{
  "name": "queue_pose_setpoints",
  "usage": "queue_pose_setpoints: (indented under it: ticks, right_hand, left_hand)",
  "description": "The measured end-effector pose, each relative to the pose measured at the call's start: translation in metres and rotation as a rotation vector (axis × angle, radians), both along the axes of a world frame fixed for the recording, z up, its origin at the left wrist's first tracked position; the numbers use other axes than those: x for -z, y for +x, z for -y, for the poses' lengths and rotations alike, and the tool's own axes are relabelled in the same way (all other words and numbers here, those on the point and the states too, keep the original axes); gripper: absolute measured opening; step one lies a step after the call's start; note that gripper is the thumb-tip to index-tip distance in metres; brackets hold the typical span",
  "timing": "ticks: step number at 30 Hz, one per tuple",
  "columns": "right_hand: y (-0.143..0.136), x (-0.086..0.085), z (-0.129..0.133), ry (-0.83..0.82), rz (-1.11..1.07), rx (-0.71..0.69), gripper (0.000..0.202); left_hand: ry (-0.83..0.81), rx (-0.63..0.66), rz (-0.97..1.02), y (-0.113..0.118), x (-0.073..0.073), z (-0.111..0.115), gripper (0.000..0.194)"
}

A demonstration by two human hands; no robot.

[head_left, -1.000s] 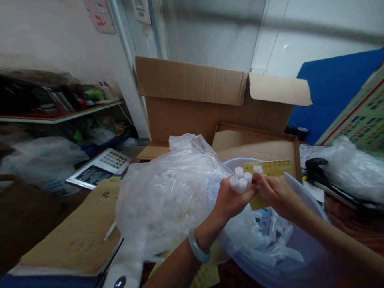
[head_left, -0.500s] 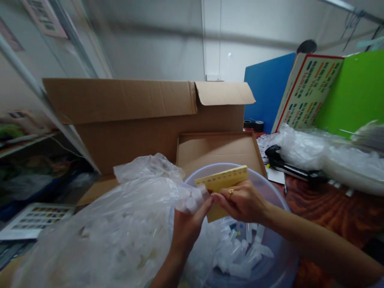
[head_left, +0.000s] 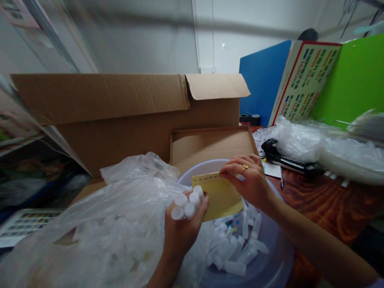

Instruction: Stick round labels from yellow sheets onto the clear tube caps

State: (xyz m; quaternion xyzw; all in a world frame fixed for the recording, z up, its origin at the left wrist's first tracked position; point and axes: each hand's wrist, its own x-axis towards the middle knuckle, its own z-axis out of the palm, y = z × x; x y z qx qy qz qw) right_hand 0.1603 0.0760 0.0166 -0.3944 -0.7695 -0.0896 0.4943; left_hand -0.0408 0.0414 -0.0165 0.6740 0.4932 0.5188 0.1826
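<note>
1. Left hand (head_left: 181,234) curls round capped tubes (head_left: 189,209), probably keeping them bunched.
2. At its two o'clock, right hand (head_left: 255,182) pinches yellow paper (head_left: 223,198) by the top edge, likely steadying it.
3. Basin (head_left: 282,252), at five o'clock in view, contains loose tubes (head_left: 235,268).

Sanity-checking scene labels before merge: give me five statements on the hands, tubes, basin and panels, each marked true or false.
1. The left hand holds a bunch of capped tubes. True.
2. The right hand is empty. False: it pinches a yellow sheet by its upper edge.
3. Loose tubes lie in the basin. True.
4. The gold ring is on the left hand. False: it is on the right hand.
5. The blue panel stands to the left of the green panel. True.
</note>
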Motion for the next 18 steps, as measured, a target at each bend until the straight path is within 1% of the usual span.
queue_pose_setpoints:
  ticks: [5,12,14,17,18]
  right_hand:
    - [0.001,0.0,0.001,-0.014,-0.014,0.025,0.008]
    - [0.0,0.003,0.0,-0.041,-0.032,0.036,0.01]
    - [0.0,0.003,-0.001,-0.117,-0.09,0.032,0.01]
    - [0.003,0.004,-0.005,-0.336,-0.268,-0.054,0.035]
    - [0.003,0.005,-0.007,-0.399,-0.316,-0.094,0.036]
  left_hand:
    - [0.169,-0.031,-0.157,0.0,-0.005,0.0,0.016]
    - [0.278,0.007,-0.201,0.002,-0.011,0.001,0.014]
    - [0.287,0.013,-0.202,0.001,-0.011,0.001,0.013]
    - [0.266,0.018,-0.186,0.0,-0.007,-0.001,0.01]
    - [0.237,0.033,-0.169,0.0,-0.005,-0.001,0.01]
